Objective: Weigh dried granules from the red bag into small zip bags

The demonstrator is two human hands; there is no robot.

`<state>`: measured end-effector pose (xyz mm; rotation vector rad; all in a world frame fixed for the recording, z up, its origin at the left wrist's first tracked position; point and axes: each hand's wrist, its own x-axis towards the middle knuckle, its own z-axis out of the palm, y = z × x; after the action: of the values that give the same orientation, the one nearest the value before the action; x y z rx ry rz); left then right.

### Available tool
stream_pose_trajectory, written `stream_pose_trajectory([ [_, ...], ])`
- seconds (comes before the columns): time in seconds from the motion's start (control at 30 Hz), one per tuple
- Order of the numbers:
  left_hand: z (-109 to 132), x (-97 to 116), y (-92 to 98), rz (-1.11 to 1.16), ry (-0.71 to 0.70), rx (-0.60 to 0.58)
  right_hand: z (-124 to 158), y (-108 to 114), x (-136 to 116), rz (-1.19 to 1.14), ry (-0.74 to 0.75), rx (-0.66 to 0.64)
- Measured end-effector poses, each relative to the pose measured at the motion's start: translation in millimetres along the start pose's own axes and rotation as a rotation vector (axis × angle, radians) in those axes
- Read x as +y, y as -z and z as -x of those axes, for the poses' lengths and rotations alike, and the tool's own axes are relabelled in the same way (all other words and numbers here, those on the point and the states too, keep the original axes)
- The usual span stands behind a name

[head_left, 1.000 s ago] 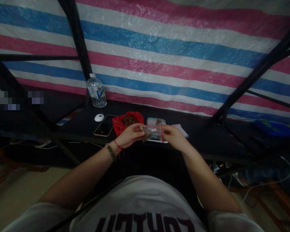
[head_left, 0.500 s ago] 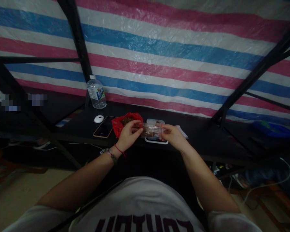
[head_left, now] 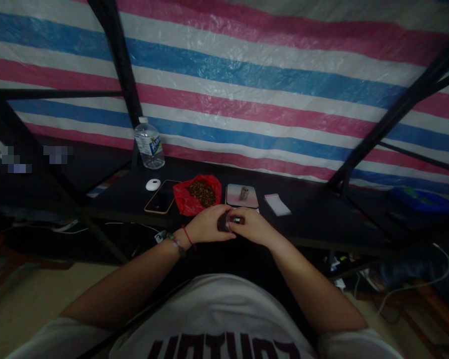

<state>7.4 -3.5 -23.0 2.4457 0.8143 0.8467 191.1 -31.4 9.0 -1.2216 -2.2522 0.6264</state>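
At near edge of black tabletop (head_left: 307, 214): left hand (head_left: 206, 230) and right hand (head_left: 253, 228) meet, knuckles up. Each grip closed on small clear bag (head_left: 227, 222), bunched between them; dark contents, unclear. Just beyond hands: open red bag (head_left: 189, 202) of brown bits, flat tray (head_left: 234, 197) beside it. Phone (head_left: 160, 195) left of red bag. Water bottle (head_left: 148, 144) at back.

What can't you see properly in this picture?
Head view:
- Packet: mostly hidden by left hand and right hand.
- Brown bits in red bag: too small to name.
- Bottle label: too small to read.
- Shirt lettering: cut off by bottom edge.
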Motion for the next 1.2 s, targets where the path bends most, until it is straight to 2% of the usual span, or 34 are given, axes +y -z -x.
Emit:
stream_pose_trajectory([
  [0.07,0.1,-2.0,0.2,0.067,0.032,0.013,-1.5,1.1,3.8,-0.047,-0.015,0.025],
  [0.13,-0.6,-6.0,-0.4,0.202,0.084,0.062,-5.0,4.2,13.6,-0.078,-0.043,0.130],
  [0.27,-3.4,-14.9,1.1,0.750,0.215,0.283,-15.5,12.5,54.3,-0.023,-0.110,0.455],
  [0.37,-5.3,-17.2,6.0,1.057,0.282,0.422,-23.1,14.8,91.2,0.072,-0.150,0.532],
  [0.5,-6.9,-18.3,8.9,1.096,0.289,0.437,-36.2,13.0,124.9,0.144,-0.210,0.573],
  [0.7,-6.8,-28.6,2.4,1.012,0.264,0.397,-64.1,8.4,142.8,0.193,-0.252,0.496],
  [0.8,-5.8,-33.8,-0.3,0.914,0.245,0.366,-70.5,6.3,139.7,0.222,-0.258,0.466],
  [0.9,-4.6,-36.3,-1.8,0.767,0.229,0.331,-67.4,5.7,123.8,0.128,-0.217,0.484],
  [1.0,-3.6,-34.6,-2.4,0.582,0.230,0.281,-56.1,6.5,94.9,-0.076,-0.135,0.458],
  [1.2,-2.0,-22.4,-4.1,0.341,0.244,0.257,-27.6,10.5,36.9,-0.465,0.007,0.285],
])
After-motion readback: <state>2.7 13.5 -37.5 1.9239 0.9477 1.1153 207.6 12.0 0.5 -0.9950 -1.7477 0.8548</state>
